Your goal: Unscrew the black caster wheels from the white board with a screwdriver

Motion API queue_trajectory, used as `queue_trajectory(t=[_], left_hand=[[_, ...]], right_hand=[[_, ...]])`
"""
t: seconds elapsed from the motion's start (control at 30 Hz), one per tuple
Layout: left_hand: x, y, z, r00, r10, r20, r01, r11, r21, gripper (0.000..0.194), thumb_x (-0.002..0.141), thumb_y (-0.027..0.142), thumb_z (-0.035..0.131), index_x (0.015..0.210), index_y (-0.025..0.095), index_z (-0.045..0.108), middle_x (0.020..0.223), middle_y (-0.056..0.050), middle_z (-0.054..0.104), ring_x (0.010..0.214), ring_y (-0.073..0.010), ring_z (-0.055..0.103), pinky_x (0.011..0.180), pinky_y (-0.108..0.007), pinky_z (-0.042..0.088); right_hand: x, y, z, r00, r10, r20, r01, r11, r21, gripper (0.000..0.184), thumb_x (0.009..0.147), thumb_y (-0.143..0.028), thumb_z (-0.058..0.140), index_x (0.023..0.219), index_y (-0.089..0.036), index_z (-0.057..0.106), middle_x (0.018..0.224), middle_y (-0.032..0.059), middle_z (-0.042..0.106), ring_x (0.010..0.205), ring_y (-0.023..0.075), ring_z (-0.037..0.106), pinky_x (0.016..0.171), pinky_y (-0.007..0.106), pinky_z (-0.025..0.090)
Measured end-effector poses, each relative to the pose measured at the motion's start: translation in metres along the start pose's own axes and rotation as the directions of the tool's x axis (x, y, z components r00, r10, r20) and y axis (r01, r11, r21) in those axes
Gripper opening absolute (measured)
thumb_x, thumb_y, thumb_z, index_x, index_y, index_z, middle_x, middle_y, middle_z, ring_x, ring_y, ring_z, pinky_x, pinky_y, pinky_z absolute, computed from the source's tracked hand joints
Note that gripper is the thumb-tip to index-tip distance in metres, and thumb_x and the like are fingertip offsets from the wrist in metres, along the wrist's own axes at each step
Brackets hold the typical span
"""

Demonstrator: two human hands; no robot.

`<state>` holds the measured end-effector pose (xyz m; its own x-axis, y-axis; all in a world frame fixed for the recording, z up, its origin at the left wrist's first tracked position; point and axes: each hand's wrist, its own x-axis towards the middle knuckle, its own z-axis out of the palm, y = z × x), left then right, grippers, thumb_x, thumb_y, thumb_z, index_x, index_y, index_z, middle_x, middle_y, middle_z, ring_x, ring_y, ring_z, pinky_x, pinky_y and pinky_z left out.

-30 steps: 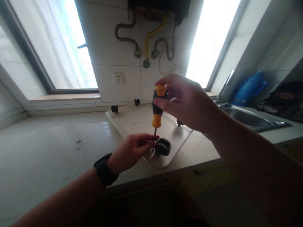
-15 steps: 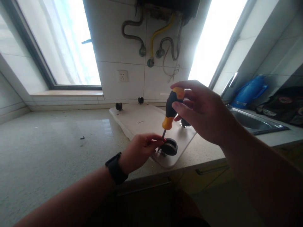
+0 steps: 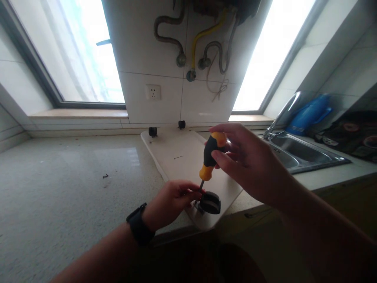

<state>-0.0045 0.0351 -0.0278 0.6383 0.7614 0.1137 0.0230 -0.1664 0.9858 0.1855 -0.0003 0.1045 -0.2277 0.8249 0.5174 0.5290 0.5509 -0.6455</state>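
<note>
My right hand (image 3: 244, 165) grips the yellow-and-black handle of a screwdriver (image 3: 209, 157), which points down and leans slightly. Thumb and fingertips of my left hand (image 3: 173, 200) are pinched round the lower part of its shaft; the tip and any screw there are hidden. Right beside them a black caster wheel (image 3: 211, 203) stands on a metal plate at the near corner of a white board (image 3: 176, 147). Two more casters, one black caster (image 3: 152, 131) and another caster (image 3: 182, 124), stand at the board's far end.
The board lies on a speckled countertop (image 3: 73, 188), its near corner at the front edge. A small dark screw-like piece (image 3: 105, 176) lies to the left, and a thin dark strip (image 3: 178, 157) on the board. At right are a steel sink (image 3: 306, 151) and a blue jug (image 3: 309, 114).
The view has shifted, so the board, hands and screwdriver appear lower and the sink shows more. Both hands keep their hold at the same caster.
</note>
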Motion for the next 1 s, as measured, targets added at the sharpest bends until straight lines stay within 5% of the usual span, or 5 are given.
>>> queue_trajectory(t=[0.3,0.57,0.83,1.0], left_hand=[[-0.004,-0.002,-0.002,0.987,0.145,-0.07,-0.147,0.989,-0.026,0.027,0.093,0.035,0.067,0.11,0.015,0.076,0.098,-0.009,0.077,0.076,-0.0147,0.064,0.068,-0.026,0.048],[-0.001,-0.004,-0.005,0.985,0.165,-0.042,-0.166,0.986,-0.008,0.029,0.092,0.036,0.069,0.111,0.015,0.075,0.099,-0.01,0.077,0.075,-0.014,0.065,0.067,-0.026,0.051],[0.005,-0.002,-0.011,0.992,0.119,-0.032,-0.119,0.993,0.002,0.03,0.087,0.039,0.074,0.105,0.014,0.073,0.09,-0.008,0.076,0.068,-0.013,0.066,0.063,-0.025,0.055],[0.006,-0.001,-0.014,0.986,0.155,-0.054,-0.147,0.981,0.126,0.029,0.086,0.04,0.075,0.101,0.015,0.072,0.082,-0.007,0.075,0.064,-0.0142,0.066,0.061,-0.027,0.055]], right_hand=[[-0.013,-0.016,0.011,0.994,-0.094,-0.064,0.097,0.995,0.038,0.04,0.091,-0.024,0.064,0.13,-0.027,0.052,0.111,0.0047,0.061,0.085,0.0165,0.068,0.064,0.029,0.064],[-0.02,-0.018,0.012,0.986,-0.086,-0.14,0.087,0.996,0.001,0.048,0.084,-0.029,0.075,0.127,-0.025,0.055,0.11,0.0057,0.062,0.09,0.0196,0.067,0.064,0.032,0.063],[0.004,-0.008,-0.001,0.999,-0.034,0.017,0.033,0.998,0.052,0.054,0.084,-0.02,0.068,0.135,-0.026,0.053,0.105,0.0048,0.069,0.092,0.0201,0.07,0.079,0.038,0.062],[0.006,-0.01,0.006,0.997,-0.07,-0.023,0.068,0.997,-0.047,0.045,0.083,-0.024,0.069,0.125,-0.027,0.056,0.1,0.0041,0.066,0.089,0.0214,0.068,0.071,0.036,0.06]])
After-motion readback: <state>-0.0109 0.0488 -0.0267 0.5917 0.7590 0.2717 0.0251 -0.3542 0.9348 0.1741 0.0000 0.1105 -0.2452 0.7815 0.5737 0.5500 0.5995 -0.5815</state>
